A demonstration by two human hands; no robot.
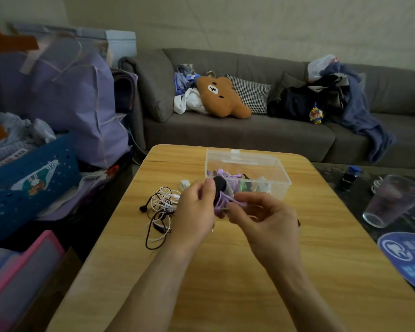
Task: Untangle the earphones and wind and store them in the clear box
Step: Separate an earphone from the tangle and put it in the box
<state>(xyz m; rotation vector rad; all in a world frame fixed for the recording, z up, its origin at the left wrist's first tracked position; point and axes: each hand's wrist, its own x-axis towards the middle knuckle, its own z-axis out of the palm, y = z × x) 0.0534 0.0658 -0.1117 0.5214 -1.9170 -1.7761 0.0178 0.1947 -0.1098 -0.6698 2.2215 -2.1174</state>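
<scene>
1. Head view: left hand [197,209] grips a purple earphone bundle [222,203]; right hand [264,219] pinches its loose plug end.
2. Clear box [268,164] sits just beyond both hands, slightly nearer the right.
3. Tangled earphones [159,212] lie left of the left hand on the wooden surface [225,283]; sofa [249,135] behind.

Dim, flat indoor light — soft shadows; wide-angle bending at edges
</scene>
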